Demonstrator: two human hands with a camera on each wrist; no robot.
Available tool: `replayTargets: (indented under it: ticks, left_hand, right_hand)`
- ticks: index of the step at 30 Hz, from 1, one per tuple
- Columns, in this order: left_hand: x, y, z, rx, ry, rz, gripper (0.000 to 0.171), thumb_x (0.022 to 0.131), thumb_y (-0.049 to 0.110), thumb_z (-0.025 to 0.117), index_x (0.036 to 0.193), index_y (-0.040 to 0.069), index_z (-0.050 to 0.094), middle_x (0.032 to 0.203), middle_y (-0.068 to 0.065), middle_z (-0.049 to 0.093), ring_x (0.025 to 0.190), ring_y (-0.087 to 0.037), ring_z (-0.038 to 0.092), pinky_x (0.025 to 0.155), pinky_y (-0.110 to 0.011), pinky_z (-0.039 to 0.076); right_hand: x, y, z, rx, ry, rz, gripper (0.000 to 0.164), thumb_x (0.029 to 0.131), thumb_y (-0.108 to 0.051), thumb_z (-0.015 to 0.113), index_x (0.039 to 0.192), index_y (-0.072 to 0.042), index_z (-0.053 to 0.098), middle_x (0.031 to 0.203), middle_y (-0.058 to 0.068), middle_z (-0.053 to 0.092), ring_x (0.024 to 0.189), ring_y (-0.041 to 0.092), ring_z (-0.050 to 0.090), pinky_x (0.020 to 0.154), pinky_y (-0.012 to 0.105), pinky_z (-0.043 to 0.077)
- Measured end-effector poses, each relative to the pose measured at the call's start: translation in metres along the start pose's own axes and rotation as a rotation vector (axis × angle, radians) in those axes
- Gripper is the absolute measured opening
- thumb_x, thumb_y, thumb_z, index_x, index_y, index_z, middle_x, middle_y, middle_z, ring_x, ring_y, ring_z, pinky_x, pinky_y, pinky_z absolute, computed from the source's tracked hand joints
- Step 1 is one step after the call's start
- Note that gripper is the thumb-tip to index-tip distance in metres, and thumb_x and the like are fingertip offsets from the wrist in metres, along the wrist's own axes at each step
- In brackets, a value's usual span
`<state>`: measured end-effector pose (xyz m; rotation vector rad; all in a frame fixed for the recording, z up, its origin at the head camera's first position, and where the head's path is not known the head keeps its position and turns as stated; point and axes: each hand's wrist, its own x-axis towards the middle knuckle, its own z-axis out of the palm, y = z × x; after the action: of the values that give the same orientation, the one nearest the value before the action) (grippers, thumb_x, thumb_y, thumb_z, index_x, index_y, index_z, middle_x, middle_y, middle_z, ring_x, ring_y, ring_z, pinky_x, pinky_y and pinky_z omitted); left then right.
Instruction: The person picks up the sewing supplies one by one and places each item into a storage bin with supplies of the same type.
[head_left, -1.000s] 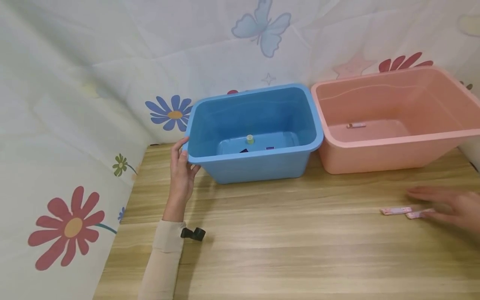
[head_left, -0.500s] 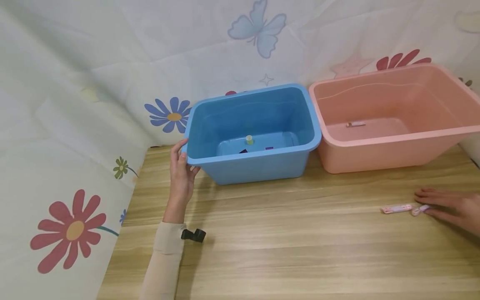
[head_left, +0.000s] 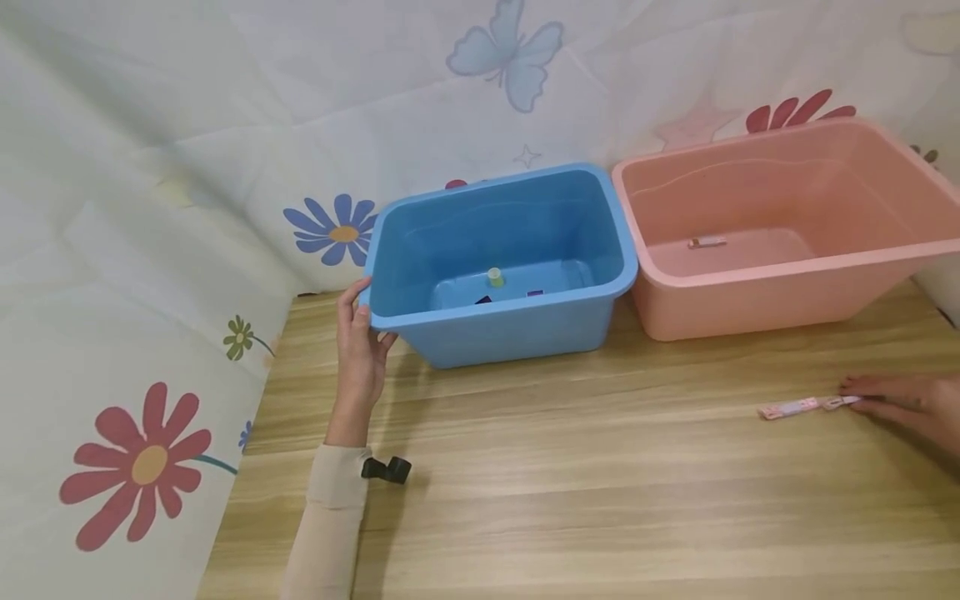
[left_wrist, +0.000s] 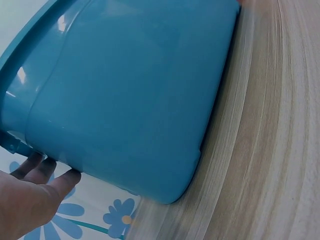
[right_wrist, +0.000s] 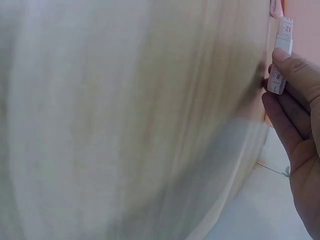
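In the head view my left hand (head_left: 360, 354) holds the left end of the blue tub (head_left: 517, 332) at its rim. The left wrist view has its fingers (left_wrist: 64, 183) against the tub's underside near the rim. At the right, my right hand (head_left: 911, 407) pinches a folded measuring tape (right_wrist: 284, 31) between thumb and fingers, low over the table. Printed numbers show on the tape in the right wrist view. Just left of it a similar pinkish folded strip (head_left: 789, 408) lies on the wood.
A pink tub (head_left: 780, 302) stands right beside the blue one, with a small folded strip (head_left: 707, 242) on its floor. Inside the blue tub are a small pale-green cylinder (head_left: 495, 277) and two dark flat pieces. A patterned cloth (head_left: 225, 150) hangs behind the wooden table (head_left: 585, 483).
My right hand, spread over the strip a second ago, has drawn its fingers together and now pinches the measuring tape. The left hand keeps its place on the blue tub.
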<state>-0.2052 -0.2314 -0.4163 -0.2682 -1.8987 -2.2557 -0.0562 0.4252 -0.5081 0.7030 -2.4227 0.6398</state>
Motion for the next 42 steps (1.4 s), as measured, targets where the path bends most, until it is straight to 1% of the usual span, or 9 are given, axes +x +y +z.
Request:
replayTargets:
  ticks: [4, 6, 10, 12, 17, 21, 25, 32, 42]
  left_hand:
    - [0.0, 0.001, 0.0, 0.008, 0.007, 0.005, 0.045, 0.103, 0.033, 0.05, 0.147, 0.025, 0.043, 0.15, -0.01, 0.038, 0.129, -0.044, 0.047, 0.088, -0.033, 0.055]
    - [0.0, 0.002, 0.001, 0.009, 0.006, 0.008, 0.046, 0.102, 0.034, 0.051, 0.147, 0.025, 0.043, 0.151, -0.01, 0.038, 0.129, -0.045, 0.047, 0.088, -0.033, 0.055]
    - [-0.001, 0.003, 0.002, 0.002, -0.001, 0.01, 0.046, 0.102, 0.033, 0.051, 0.147, 0.024, 0.042, 0.151, -0.01, 0.037, 0.13, -0.044, 0.047, 0.09, -0.033, 0.054]
    - [-0.001, 0.003, 0.003, 0.001, -0.003, 0.008, 0.046, 0.102, 0.033, 0.051, 0.147, 0.024, 0.042, 0.15, -0.011, 0.038, 0.129, -0.044, 0.047, 0.09, -0.033, 0.054]
    - [0.0, 0.002, 0.003, 0.005, -0.008, 0.011, 0.046, 0.102, 0.032, 0.05, 0.147, 0.025, 0.042, 0.15, -0.011, 0.038, 0.131, -0.048, 0.044, 0.09, -0.034, 0.054]
    - [0.001, 0.001, 0.002, 0.005, -0.004, 0.014, 0.046, 0.102, 0.033, 0.051, 0.146, 0.025, 0.043, 0.151, -0.01, 0.037, 0.13, -0.044, 0.048, 0.091, -0.035, 0.054]
    - [0.001, 0.001, 0.002, 0.007, -0.001, 0.012, 0.046, 0.102, 0.034, 0.052, 0.146, 0.025, 0.044, 0.151, -0.01, 0.037, 0.128, -0.038, 0.051, 0.09, -0.034, 0.055]
    - [0.001, 0.0, 0.002, 0.0, -0.011, 0.016, 0.046, 0.103, 0.033, 0.05, 0.147, 0.025, 0.042, 0.15, -0.011, 0.038, 0.13, -0.05, 0.043, 0.089, -0.033, 0.055]
    - [-0.001, -0.001, 0.0, 0.002, -0.011, 0.022, 0.047, 0.103, 0.035, 0.051, 0.148, 0.025, 0.041, 0.149, -0.012, 0.038, 0.13, -0.051, 0.044, 0.089, -0.033, 0.055]
  right_hand:
    - [0.006, 0.005, -0.004, -0.079, 0.001, -0.005, 0.044, 0.09, -0.073, 0.045, 0.105, -0.043, 0.074, 0.104, -0.01, 0.066, 0.072, -0.02, 0.057, 0.048, 0.003, 0.037]
    - [0.008, 0.006, -0.005, -0.063, 0.003, -0.016, 0.037, 0.091, -0.071, 0.045, 0.114, -0.05, 0.065, 0.096, -0.001, 0.069, 0.078, -0.02, 0.056, 0.051, 0.003, 0.04]
    - [0.01, 0.005, -0.003, 0.009, 0.002, -0.013, 0.035, 0.091, -0.067, 0.047, 0.115, -0.049, 0.064, 0.106, -0.021, 0.062, 0.096, -0.025, 0.046, 0.066, -0.001, 0.042]
    - [0.01, 0.003, -0.003, 0.057, 0.002, -0.001, 0.041, 0.091, -0.065, 0.048, 0.107, -0.038, 0.075, 0.111, -0.031, 0.055, 0.103, -0.026, 0.044, 0.072, -0.001, 0.041]
    - [0.012, -0.001, -0.004, 0.148, 0.004, 0.049, 0.05, 0.089, -0.057, 0.055, 0.093, -0.014, 0.081, 0.116, -0.038, 0.054, 0.105, -0.026, 0.048, 0.08, -0.001, 0.04]
    - [0.015, -0.001, -0.005, 0.196, 0.002, 0.052, 0.047, 0.09, -0.053, 0.055, 0.094, -0.013, 0.08, 0.115, -0.037, 0.056, 0.102, -0.026, 0.052, 0.076, 0.0, 0.042]
    - [0.02, 0.0, -0.005, 0.186, 0.015, 0.047, 0.059, 0.09, -0.059, 0.05, 0.091, -0.007, 0.078, 0.114, -0.04, 0.053, 0.094, -0.027, 0.049, 0.068, 0.001, 0.043]
    - [0.025, -0.002, -0.005, 0.2, 0.045, 0.042, 0.057, 0.088, -0.059, 0.052, 0.086, -0.008, 0.077, 0.112, -0.04, 0.052, 0.089, -0.024, 0.049, 0.068, 0.001, 0.042]
    - [0.025, -0.006, -0.013, 0.165, -0.052, 0.036, 0.046, 0.09, -0.05, 0.056, 0.096, -0.009, 0.078, 0.115, -0.041, 0.05, 0.092, -0.026, 0.05, 0.071, 0.0, 0.042]
